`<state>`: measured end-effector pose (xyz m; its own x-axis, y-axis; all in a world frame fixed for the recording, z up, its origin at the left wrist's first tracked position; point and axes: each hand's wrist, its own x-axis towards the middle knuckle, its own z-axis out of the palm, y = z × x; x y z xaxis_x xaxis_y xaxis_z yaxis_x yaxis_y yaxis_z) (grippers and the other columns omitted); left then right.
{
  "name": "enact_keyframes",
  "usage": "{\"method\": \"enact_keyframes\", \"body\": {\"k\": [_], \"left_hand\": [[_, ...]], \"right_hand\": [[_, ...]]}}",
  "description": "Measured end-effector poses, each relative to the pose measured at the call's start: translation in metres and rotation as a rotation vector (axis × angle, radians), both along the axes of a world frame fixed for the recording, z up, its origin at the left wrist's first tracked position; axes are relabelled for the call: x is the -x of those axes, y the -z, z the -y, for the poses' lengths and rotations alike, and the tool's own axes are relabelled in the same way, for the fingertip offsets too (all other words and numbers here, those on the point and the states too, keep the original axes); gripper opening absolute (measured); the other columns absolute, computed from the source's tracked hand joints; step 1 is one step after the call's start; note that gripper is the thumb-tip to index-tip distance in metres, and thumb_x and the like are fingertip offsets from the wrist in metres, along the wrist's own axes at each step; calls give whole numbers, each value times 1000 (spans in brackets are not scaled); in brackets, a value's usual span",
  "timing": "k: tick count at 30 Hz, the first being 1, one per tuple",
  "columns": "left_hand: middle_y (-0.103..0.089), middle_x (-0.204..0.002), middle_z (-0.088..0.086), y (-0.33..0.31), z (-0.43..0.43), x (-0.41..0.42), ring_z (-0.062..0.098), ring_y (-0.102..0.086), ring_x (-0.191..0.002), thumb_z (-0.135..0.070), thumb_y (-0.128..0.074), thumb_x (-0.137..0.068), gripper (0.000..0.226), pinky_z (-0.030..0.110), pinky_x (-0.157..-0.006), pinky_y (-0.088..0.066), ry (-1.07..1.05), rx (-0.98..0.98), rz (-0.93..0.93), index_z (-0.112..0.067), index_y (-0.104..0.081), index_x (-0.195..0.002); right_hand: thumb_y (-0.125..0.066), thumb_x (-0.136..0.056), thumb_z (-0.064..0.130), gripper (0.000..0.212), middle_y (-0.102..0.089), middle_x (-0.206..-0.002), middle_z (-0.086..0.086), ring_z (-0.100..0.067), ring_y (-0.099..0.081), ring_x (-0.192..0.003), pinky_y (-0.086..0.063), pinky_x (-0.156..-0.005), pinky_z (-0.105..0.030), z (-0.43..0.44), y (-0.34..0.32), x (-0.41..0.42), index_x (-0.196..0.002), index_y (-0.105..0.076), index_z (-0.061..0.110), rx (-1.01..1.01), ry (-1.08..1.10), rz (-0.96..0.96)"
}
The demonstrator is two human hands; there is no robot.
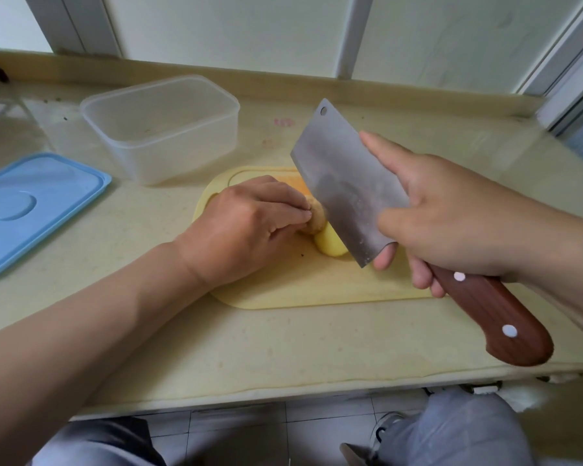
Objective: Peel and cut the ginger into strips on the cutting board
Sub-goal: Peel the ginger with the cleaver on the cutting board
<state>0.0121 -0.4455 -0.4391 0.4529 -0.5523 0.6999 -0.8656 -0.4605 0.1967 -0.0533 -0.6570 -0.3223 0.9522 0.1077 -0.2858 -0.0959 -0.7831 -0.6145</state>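
It looked like a home kitchen. A worn beige countertop [283, 348] ran along a wall under white-framed windows [236, 28], with pale floor tiles [236, 428] below its front edge. On it stood a clear plastic food container [162, 129] with its blue lid [37, 206] lying beside it, and a yellow cutting board [317, 287] bearing ginger [330, 245] under a steel cleaver [344, 183] with a riveted wooden handle. Small stains and specks marked the countertop near the container.

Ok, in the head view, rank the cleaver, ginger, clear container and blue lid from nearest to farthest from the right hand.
1. cleaver, gripped by the right hand itself.
2. ginger, just left of it, on the cutting board.
3. clear container, back left.
4. blue lid, far left.
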Motion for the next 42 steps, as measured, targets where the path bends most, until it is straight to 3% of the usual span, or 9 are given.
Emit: {"method": "enact_keyframes", "body": {"k": [8,11,13,17,19,24,30,35,42], "left_hand": [[-77,-91,3,-4,-13,0,9,-66,-84,-5,-72,-85,9,25,-78,-54,-4,61,-124,-7,-81,-85],[-77,-91,2,-6,-19,0,10,-68,-82,-6,-73,-84,8,28,-76,-55,-12,61,-148,-6,-81,-85],[-76,-92,3,-8,-20,-1,13,-70,-82,-7,-73,-84,8,30,-75,-56,-1,47,-158,-6,-81,-87],[-73,-95,3,-13,-25,-4,1,-60,-80,-10,-81,-83,11,5,-77,-41,-39,62,-231,-8,-80,-94],[-72,-95,3,-15,-26,-4,1,-58,-80,-17,-81,-82,16,4,-77,-40,-54,18,-254,-10,-79,-97],[-72,-95,2,-14,-25,-6,7,-61,-86,-23,-79,-80,22,25,-79,-50,-62,-82,-275,-11,-78,-99],[-71,-97,0,-16,-23,-3,8,-61,-81,-20,-80,-78,23,17,-78,-48,-110,-52,-349,-15,-78,-101],[-70,-97,2,-21,-26,-2,10,-61,-77,-18,-83,-77,26,25,-75,-49,-129,-136,-410,-12,-76,-101],[-71,-96,-7,-29,-26,0,-2,-55,-77,-20,-78,-83,26,6,-71,-43,-193,-172,-498,-16,-74,-108]], "right_hand": [[-39,-95,-2,96,-72,-59,-9,-27,-66,-45,-51,-41,-31,-8,18,-19,-160,-6,60,-66,-29,-108],[-39,-94,-3,92,-68,-52,-8,-42,-74,-68,-52,-43,-32,-8,20,-22,-157,-19,61,-126,-23,-130],[-40,-94,-3,89,-73,-61,-11,-38,-69,-57,-53,-44,-34,-5,21,-21,-152,-28,63,-160,-12,-126],[-41,-93,-2,92,-74,-65,-13,-48,-71,-68,-54,-46,-37,-4,29,-20,-156,-22,62,-212,20,-115],[-40,-93,-2,92,-74,-66,-14,-50,-71,-72,-54,-46,-36,-4,32,-20,-156,-22,62,-224,27,-118],[-39,-93,-3,88,-76,-71,-16,-30,-63,-48,-54,-45,-36,-6,32,-17,-153,-29,62,-251,24,-98],[-39,-94,-2,90,-76,-72,-16,-26,-61,-42,-52,-43,-34,-8,32,-13,-159,-21,57,-257,31,-34],[-39,-93,-3,90,-76,-71,-16,-26,-61,-41,-52,-43,-34,-6,26,-10,-156,-25,60,-247,58,19],[-38,-92,-4,86,-75,-72,-15,-26,-58,-40,-53,-44,-37,-1,20,-2,-147,-37,63,-261,88,66]]}}
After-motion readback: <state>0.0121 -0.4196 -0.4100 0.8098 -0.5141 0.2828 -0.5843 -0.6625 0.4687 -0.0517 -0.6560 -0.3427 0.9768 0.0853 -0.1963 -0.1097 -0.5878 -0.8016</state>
